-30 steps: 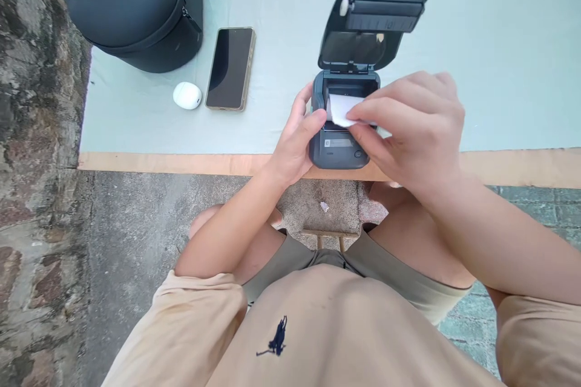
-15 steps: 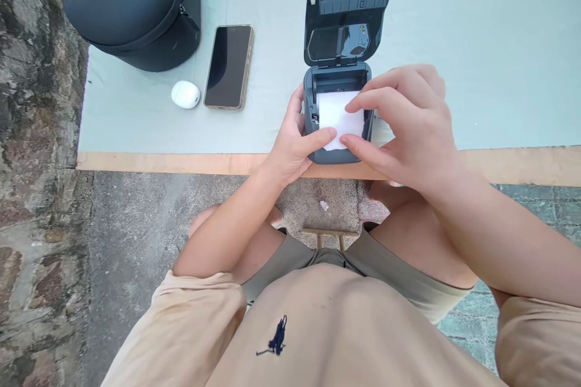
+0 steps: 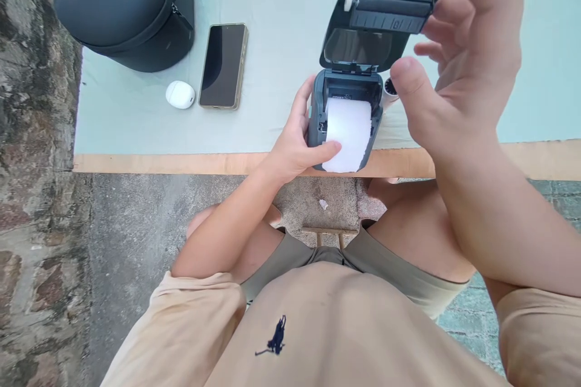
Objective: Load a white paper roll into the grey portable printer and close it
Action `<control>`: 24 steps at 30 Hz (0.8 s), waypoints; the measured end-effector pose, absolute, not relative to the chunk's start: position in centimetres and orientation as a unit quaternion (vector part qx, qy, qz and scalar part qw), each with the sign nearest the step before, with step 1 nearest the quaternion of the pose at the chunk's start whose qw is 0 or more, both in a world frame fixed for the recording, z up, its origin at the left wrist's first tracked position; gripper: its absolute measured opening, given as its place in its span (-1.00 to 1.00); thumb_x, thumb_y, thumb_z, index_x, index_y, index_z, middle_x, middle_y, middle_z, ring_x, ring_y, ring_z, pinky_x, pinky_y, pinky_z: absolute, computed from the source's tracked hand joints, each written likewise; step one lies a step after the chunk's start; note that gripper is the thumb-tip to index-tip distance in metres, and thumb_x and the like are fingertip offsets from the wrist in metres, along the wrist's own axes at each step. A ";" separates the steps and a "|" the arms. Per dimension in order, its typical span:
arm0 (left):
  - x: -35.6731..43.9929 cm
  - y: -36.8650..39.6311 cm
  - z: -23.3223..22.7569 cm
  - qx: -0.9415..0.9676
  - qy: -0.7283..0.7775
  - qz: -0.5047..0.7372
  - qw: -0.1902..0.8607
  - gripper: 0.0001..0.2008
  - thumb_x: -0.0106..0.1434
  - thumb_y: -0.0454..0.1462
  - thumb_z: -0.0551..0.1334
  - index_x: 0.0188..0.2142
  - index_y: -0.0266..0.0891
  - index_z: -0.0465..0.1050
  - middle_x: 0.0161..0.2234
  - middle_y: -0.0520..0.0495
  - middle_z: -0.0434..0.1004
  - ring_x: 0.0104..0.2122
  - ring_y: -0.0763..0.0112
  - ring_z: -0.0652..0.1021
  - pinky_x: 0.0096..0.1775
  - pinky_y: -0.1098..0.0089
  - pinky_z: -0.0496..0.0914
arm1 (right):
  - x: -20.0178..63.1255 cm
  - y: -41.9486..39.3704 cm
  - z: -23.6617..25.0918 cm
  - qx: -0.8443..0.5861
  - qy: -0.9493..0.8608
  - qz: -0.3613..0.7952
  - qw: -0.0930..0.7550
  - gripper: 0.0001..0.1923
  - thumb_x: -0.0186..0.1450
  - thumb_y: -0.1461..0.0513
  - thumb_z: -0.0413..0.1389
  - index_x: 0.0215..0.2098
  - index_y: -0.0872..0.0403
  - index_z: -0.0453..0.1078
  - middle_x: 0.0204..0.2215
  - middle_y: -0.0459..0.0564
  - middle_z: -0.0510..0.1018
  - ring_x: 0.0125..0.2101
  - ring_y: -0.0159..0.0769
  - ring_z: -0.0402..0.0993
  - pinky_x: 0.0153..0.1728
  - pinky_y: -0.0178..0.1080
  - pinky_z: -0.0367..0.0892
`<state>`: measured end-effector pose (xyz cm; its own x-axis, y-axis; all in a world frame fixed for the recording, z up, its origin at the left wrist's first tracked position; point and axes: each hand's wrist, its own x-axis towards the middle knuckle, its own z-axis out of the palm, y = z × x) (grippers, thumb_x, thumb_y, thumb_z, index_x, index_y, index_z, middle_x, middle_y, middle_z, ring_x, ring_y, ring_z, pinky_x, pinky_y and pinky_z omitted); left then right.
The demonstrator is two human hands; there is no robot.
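Observation:
A small dark grey label printer stands at the table's front edge with its lid swung up and back. White paper runs out of its bay and over the front. My left hand grips the printer's left side, thumb pressing the paper's lower left corner. My right hand is raised to the right of the lid, fingers spread, holding nothing, fingertips close behind the lid's right end. A small white object shows just right of the printer, mostly hidden.
A dark round zippered case stands at the back left of the pale green table top. Beside it lie a phone, screen dark, and a white oval pod. The wooden table edge runs above my knees.
My right hand let go of the paper and lifted up and right toward the lid. The paper now lies pulled out further over the printer's front. My left thumb stays on it.

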<state>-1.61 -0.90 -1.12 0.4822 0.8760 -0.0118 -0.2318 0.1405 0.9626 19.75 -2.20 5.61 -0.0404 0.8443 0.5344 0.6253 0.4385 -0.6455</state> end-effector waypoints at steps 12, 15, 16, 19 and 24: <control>-1.4 -0.8 -1.0 0.471 0.312 0.405 0.719 0.31 0.05 -0.02 0.59 0.57 -0.15 -0.19 0.41 -0.31 0.38 0.40 -0.24 0.47 0.33 -0.06 0.49 | 19.9 -2.2 3.5 -0.418 -0.771 0.035 0.480 -0.85 0.32 0.24 0.27 -0.16 -0.14 0.57 -0.15 -0.01 0.69 -0.17 -0.13 0.66 -0.13 0.01 0.60; -1.3 -0.8 -0.9 0.454 0.315 0.407 0.727 0.39 -0.05 -0.08 0.64 0.58 -0.11 -0.18 0.43 -0.29 0.38 0.42 -0.25 0.45 0.34 -0.06 0.48 | 20.2 -2.4 3.2 -0.399 -0.788 0.044 0.467 -0.80 0.30 0.30 0.30 -0.17 -0.15 0.58 -0.16 -0.03 0.66 -0.15 -0.12 0.65 -0.14 0.03 0.58; -1.3 -0.7 -0.9 0.451 0.317 0.407 0.728 0.41 -0.07 -0.09 0.65 0.58 -0.09 -0.18 0.44 -0.29 0.36 0.43 -0.25 0.44 0.35 -0.05 0.48 | 20.3 -2.5 3.2 -0.399 -0.792 0.048 0.460 -0.79 0.30 0.31 0.29 -0.17 -0.15 0.58 -0.16 -0.03 0.65 -0.14 -0.11 0.65 -0.15 0.04 0.57; -1.4 -0.7 -1.1 0.460 0.314 0.403 0.726 0.42 -0.09 -0.12 0.65 0.58 -0.02 -0.18 0.49 -0.26 0.30 0.42 -0.21 0.45 0.34 -0.03 0.50 | 20.4 -2.6 3.1 -0.402 -0.793 0.059 0.455 -0.77 0.30 0.34 0.28 -0.18 -0.15 0.59 -0.14 -0.03 0.64 -0.08 -0.08 0.64 -0.16 0.04 0.56; -1.4 -0.5 -1.8 0.466 0.287 0.425 0.722 0.28 -0.06 -0.09 0.65 0.52 0.06 -0.04 0.53 -0.16 0.24 0.45 -0.13 0.42 0.38 0.02 0.48 | 20.4 -2.5 2.6 -0.380 -0.804 0.044 0.455 -0.78 0.31 0.33 0.28 -0.16 -0.12 0.63 -0.10 -0.01 0.65 -0.05 -0.07 0.64 -0.21 -0.01 0.55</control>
<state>-1.44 -0.47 -1.76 0.4754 0.8796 -0.0180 -0.3456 0.2055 0.9156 20.36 -2.51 2.56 -0.2975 0.6515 0.6979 0.5708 0.7074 -0.4170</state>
